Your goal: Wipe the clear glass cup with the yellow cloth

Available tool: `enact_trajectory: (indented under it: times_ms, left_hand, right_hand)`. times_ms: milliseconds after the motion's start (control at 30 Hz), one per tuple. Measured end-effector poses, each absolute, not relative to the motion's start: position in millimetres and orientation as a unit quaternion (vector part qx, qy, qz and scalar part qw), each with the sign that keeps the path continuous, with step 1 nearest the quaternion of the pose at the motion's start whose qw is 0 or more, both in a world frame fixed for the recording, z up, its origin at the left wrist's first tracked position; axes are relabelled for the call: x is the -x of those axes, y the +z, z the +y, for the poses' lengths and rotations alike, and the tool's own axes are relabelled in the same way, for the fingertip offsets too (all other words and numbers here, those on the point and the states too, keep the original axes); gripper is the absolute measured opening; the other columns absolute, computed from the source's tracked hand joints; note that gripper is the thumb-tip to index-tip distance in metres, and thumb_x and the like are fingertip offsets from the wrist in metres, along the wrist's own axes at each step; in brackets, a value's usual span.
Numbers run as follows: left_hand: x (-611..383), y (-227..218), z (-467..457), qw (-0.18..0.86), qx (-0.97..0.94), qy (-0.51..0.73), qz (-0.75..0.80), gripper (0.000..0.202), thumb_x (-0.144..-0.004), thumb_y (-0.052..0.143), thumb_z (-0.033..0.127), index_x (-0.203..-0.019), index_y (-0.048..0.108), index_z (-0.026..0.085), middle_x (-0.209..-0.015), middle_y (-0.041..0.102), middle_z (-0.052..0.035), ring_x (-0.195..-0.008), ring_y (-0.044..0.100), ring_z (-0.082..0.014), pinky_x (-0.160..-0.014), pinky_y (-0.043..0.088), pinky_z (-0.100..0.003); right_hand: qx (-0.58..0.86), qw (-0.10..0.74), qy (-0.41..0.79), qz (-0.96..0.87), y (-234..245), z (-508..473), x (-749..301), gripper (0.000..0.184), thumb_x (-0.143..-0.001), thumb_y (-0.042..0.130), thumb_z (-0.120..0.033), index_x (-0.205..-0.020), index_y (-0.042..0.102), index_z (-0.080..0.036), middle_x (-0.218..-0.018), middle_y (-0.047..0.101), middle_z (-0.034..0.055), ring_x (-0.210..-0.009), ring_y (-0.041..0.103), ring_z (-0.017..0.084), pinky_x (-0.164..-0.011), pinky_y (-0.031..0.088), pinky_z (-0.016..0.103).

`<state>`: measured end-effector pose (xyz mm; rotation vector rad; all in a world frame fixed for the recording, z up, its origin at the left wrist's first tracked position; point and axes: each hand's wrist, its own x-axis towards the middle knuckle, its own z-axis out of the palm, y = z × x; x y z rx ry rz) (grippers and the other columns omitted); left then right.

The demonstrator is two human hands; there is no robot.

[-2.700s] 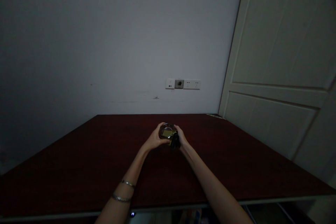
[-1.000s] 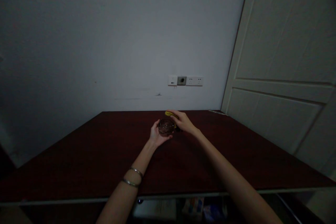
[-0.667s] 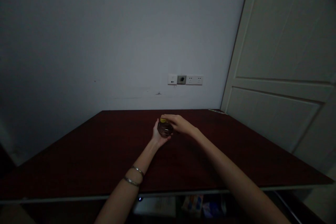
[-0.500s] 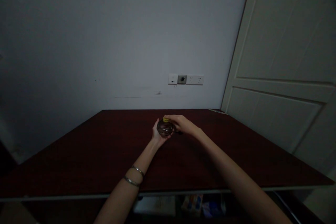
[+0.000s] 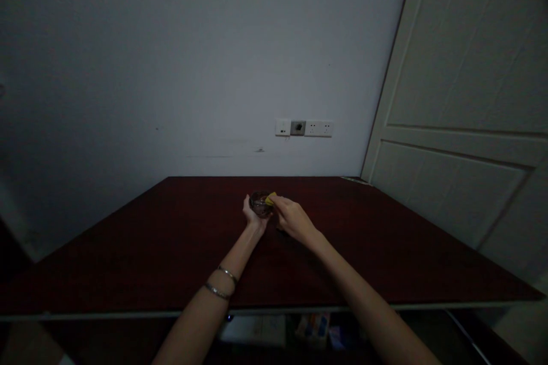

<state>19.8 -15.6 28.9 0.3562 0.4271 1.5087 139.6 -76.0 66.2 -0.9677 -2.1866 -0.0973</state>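
Note:
A small round glass dish (image 5: 259,203) sits far out on a dark red table (image 5: 171,251). My left hand (image 5: 252,215) curls around the dish's left and near side, two bangles on that wrist. Beside it, my right hand (image 5: 290,218) pinches a small yellow piece (image 5: 270,199), perhaps a sponge or cloth, against the dish's right rim. The room is dim, so finer detail of the dish is lost.
A grey wall with a row of sockets (image 5: 303,128) rises behind the table. A white panelled door (image 5: 462,125) stands at the right. Under the table's near edge lie some packets and a box (image 5: 295,328).
My right hand has come from above and behind the dish round to its right side, drawing nearer with the yellow piece. The left hand keeps its hold.

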Motion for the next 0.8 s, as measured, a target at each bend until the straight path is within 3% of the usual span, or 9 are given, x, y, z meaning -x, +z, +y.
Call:
enact_trajectory:
  times_ms: [167,367,500,633,733,800]
  left_hand:
    - [-23,28,-14,0.645,-0.147,0.728,0.177,0.038,-0.075,0.039,0.046,-0.066,0.059,0.015,-0.058,0.060,-0.0031,-0.051,0.056,-0.0144,-0.051,0.044,-0.025]
    - [-22,25,-11,0.666,-0.173,0.704,0.176,0.045,-0.075,0.034,0.051,-0.063,0.057,0.014,-0.055,0.057,-0.0056,-0.051,0.056,-0.0174,-0.055,0.046,-0.030]
    - [-20,24,-9,0.670,-0.158,0.704,0.177,0.043,-0.074,0.036,0.051,-0.068,0.058,0.015,-0.059,0.059,-0.0059,-0.054,0.057,-0.0179,-0.055,0.046,-0.029]
    - [-20,24,-13,0.676,-0.180,0.687,0.198,0.048,-0.073,0.035,0.055,-0.075,0.059,0.014,-0.063,0.061,-0.0079,-0.053,0.058,-0.0186,-0.045,0.041,-0.026]
    - [-22,27,-18,0.678,-0.235,0.665,0.205,0.052,-0.073,0.033,0.057,-0.075,0.060,0.012,-0.060,0.061,-0.0090,-0.047,0.056,-0.0183,-0.039,0.037,-0.025]
    - [-26,28,-21,0.676,-0.257,0.661,0.198,0.049,-0.073,0.036,0.055,-0.075,0.060,0.012,-0.060,0.061,-0.0074,-0.045,0.055,-0.0171,-0.038,0.036,-0.024]
  right_hand:
    - [0.385,0.364,-0.052,-0.847,64,-90,-131,0.049,-0.073,0.036,0.000,-0.119,0.044,-0.016,-0.115,0.055,0.0118,-0.105,0.051,0.019,-0.090,0.042,0.033]
    - [0.356,0.349,-0.020,-0.867,66,-112,-121,0.049,-0.072,0.039,0.001,-0.116,0.048,-0.017,-0.112,0.058,0.0106,-0.104,0.053,0.020,-0.089,0.042,0.032]
    - [0.359,0.404,0.029,-0.841,71,-111,-125,0.044,-0.077,0.038,-0.003,-0.116,0.051,-0.020,-0.113,0.059,0.0085,-0.103,0.055,0.019,-0.089,0.043,0.032]
    - [0.401,0.486,-0.003,-0.777,86,-94,-138,0.039,-0.081,0.037,-0.010,-0.117,0.052,-0.019,-0.116,0.058,0.0088,-0.108,0.053,0.020,-0.094,0.040,0.036]
    - [0.439,0.457,-0.040,-0.772,94,-74,-142,0.038,-0.080,0.039,-0.009,-0.113,0.054,-0.016,-0.113,0.059,0.0112,-0.109,0.051,0.023,-0.098,0.033,0.041]
    - [0.451,0.433,-0.033,-0.779,96,-61,-140,0.037,-0.078,0.041,-0.007,-0.111,0.056,-0.015,-0.111,0.060,0.0117,-0.108,0.052,0.023,-0.097,0.035,0.040]
